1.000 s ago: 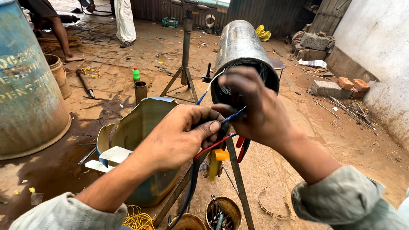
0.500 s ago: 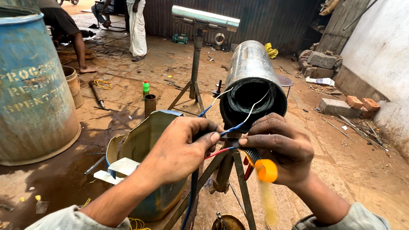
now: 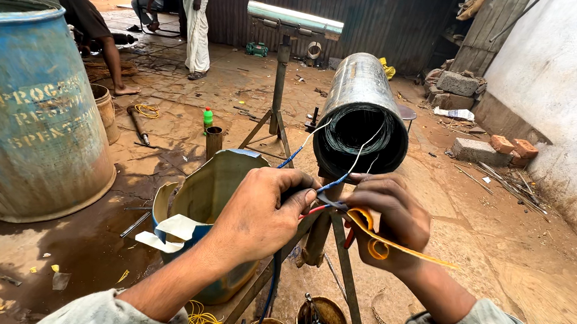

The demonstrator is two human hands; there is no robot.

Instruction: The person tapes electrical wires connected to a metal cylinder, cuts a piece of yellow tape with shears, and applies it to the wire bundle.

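My left hand (image 3: 265,214) pinches the blue and red wires (image 3: 312,208) shut between thumb and fingers, just under the mouth of the steel tube (image 3: 359,109). The joint looks unfinished: bare ends still stick out, untaped. My right hand (image 3: 390,216) grips the wires too, yellow tape (image 3: 375,237) trailing from it. Far left stands a blue drum (image 3: 28,119) with pale stencilled lettering.

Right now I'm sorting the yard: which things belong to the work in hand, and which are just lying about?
In hand:
- left hand and right hand on the blue wire
- orange strip
- metal cylinder

Lying about:
- blue drum
- green bottle
- bricks
- cut can
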